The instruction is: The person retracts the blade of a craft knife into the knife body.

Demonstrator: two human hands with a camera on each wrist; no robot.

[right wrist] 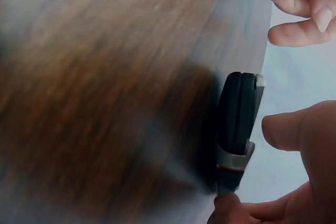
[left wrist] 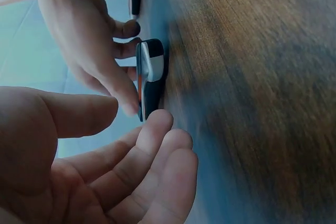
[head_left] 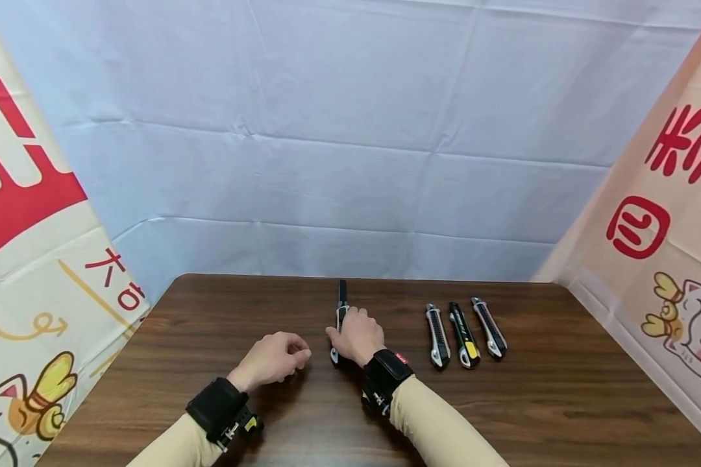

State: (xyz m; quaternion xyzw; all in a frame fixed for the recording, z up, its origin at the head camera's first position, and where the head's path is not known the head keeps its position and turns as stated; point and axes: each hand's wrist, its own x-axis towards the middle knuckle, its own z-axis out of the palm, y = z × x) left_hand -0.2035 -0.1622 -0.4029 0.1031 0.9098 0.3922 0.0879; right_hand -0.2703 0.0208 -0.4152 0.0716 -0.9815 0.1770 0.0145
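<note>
Dark wood table (head_left: 210, 363), pale blue sheet behind it, printed banners with red characters and cartoon cats on both sides.

Right hand (head_left: 357, 336) is over a black utility knife (head_left: 341, 305) lying mid-table, pointing away from the person. Fingers are curled around its near end; right wrist view shows a fingertip (right wrist: 227, 205) touching the knife by the grey collar, thumb just beside the body. Grip looks light, more fingertip contact than full wrap.

Left hand (head_left: 271, 359) sits just left of the knife, near but not touching it, holding nothing. Fingers loosely curled, palm relaxed per left wrist view.

Three more utility knives in a row to the right, well apart from the hands: grey-black one (head_left: 437, 327), yellow-accented one (head_left: 464, 326), another grey-black one (head_left: 489, 327). All lie flat, roughly parallel, just beside each other.

Both wrists carry black strapped camera mounts; beige sleeves.
</note>
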